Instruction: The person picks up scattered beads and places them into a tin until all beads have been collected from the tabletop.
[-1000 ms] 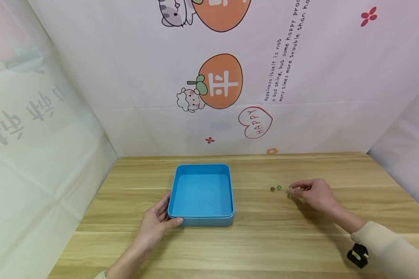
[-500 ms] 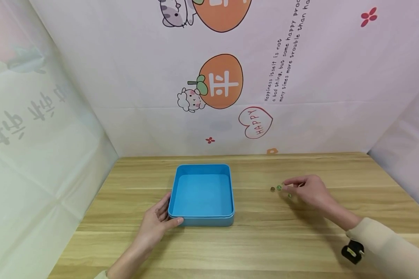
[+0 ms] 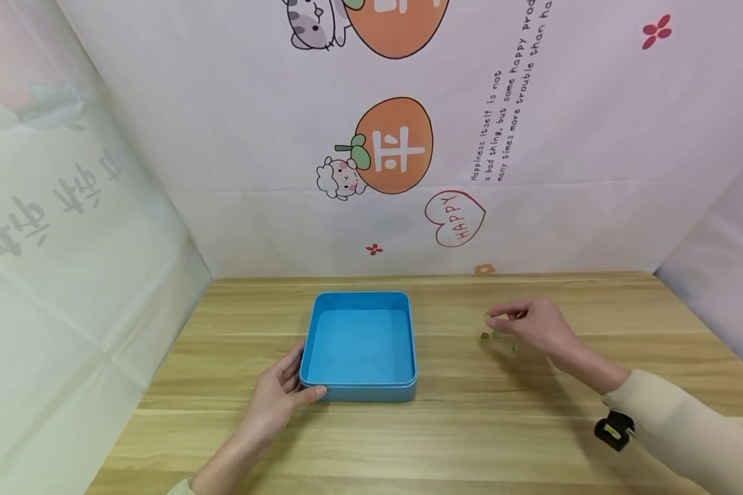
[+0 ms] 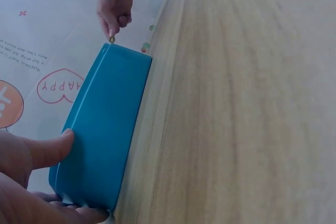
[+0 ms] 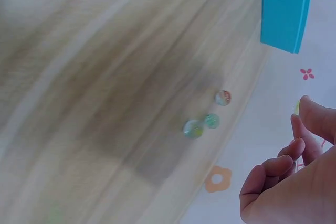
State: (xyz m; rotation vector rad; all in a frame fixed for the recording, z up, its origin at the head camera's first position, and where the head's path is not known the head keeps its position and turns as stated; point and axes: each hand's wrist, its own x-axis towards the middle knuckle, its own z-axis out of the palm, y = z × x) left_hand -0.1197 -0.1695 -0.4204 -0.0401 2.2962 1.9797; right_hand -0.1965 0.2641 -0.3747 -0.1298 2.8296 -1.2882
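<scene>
At its front left corner, a shallow blue box (image 3: 365, 393) is gripped by my left hand (image 3: 272, 402). The thumb lies on the front wall, and the other fingers are along the left side, partly hidden. My right hand (image 3: 541, 331) is raised a little over the table, pinching a small yellowish glass marble (image 5: 296, 108) between thumb and index finger. Below it on the wood lie a brownish marble (image 3: 485, 336), a green marble (image 3: 496, 335) and another greenish marble (image 3: 515, 348). No marble is visible on the box's floor.
The wooden table (image 3: 446, 440) runs back to a printed white cloth (image 3: 254, 137) at its rear edge. More cloth hangs along the left and right sides. A black device (image 3: 615, 430) is on the right sleeve.
My right hand has lifted a marble from the group and moved left and up with it, towards the box. The left hand and the box have stayed in place.
</scene>
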